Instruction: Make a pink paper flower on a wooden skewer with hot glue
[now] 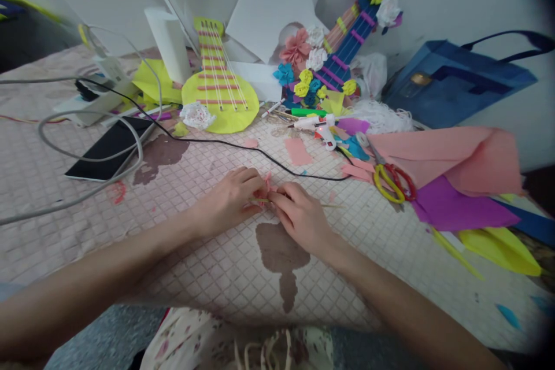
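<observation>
Both hands meet over the middle of the tiled-pattern table, fingers pinched close together. Between them is a small piece of pink crepe paper (267,180), mostly covered by the fingers. My left hand (236,196) is closed on its left side, curled around the paper. My right hand (301,214) pinches from the right. A thin wooden stick (332,206) runs through the fingers and sticks out past my right hand. A brown bare patch (281,248) of the tabletop shows just below the hands.
A black cord (243,145) crosses behind the hands to a glue gun (321,127). Scissors (392,179) and crepe sheets (446,156) lie right. A yellow paper guitar (221,89), a blue flowered one (338,63) and a blue bag (451,87) stand behind. Left lies a tablet (108,150).
</observation>
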Action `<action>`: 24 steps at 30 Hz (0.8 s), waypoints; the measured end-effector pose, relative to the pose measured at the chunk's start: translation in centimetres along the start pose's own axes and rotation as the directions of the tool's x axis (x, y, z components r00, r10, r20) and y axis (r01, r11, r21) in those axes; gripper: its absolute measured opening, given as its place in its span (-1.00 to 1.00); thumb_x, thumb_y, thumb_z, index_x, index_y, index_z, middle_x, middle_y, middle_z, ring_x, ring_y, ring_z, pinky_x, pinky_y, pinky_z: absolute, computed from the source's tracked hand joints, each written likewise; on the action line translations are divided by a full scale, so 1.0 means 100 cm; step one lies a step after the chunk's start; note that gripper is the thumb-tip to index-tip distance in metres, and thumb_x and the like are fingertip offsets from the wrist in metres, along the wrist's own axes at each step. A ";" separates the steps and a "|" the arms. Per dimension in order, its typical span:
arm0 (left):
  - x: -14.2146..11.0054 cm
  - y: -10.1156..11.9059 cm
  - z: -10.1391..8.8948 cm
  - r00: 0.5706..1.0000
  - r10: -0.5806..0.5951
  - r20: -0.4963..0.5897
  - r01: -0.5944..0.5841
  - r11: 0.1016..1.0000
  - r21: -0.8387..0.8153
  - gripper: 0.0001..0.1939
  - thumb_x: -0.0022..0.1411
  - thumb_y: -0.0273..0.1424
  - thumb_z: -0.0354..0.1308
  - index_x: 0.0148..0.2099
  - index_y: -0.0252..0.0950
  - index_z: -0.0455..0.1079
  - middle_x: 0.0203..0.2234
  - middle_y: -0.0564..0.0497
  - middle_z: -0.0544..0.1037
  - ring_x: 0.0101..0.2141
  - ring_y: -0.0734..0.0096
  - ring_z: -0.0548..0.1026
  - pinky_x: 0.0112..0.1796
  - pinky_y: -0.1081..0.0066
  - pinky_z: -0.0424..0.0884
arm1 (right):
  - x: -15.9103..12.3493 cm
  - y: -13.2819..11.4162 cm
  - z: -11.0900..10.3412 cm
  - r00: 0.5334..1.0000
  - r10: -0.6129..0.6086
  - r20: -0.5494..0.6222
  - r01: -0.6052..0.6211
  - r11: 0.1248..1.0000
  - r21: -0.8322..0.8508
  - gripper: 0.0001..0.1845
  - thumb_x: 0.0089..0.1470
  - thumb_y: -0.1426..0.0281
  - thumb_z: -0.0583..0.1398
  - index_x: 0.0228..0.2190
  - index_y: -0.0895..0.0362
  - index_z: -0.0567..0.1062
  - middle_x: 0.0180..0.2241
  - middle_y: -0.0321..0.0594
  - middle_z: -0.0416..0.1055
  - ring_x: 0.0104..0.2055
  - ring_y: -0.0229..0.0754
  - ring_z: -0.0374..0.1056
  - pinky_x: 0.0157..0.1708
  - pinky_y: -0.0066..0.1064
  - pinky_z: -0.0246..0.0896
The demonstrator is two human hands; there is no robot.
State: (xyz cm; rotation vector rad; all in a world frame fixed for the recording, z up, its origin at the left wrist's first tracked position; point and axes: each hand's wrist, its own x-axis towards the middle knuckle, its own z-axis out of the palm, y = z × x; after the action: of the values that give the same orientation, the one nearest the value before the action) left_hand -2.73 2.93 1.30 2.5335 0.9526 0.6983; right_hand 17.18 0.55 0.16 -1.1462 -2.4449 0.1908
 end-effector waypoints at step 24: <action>0.000 0.004 0.003 0.996 0.072 0.060 -0.089 0.923 0.375 -0.91 0.29 -0.40 0.06 -0.18 -0.30 0.30 -0.25 -0.04 0.44 -0.25 0.32 0.36 -0.24 0.31 0.23 | -0.001 0.004 0.005 1.000 0.003 0.006 -0.003 1.000 0.018 -0.85 0.22 0.41 0.03 -0.25 0.13 0.40 -0.25 -0.12 0.38 -0.20 -0.12 0.31 -0.25 -0.29 0.30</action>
State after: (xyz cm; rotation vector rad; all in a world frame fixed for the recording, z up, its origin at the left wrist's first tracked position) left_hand -2.35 2.60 1.25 2.9244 1.0586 0.5151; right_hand 17.30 0.77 -0.48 -1.1434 -2.4422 0.2168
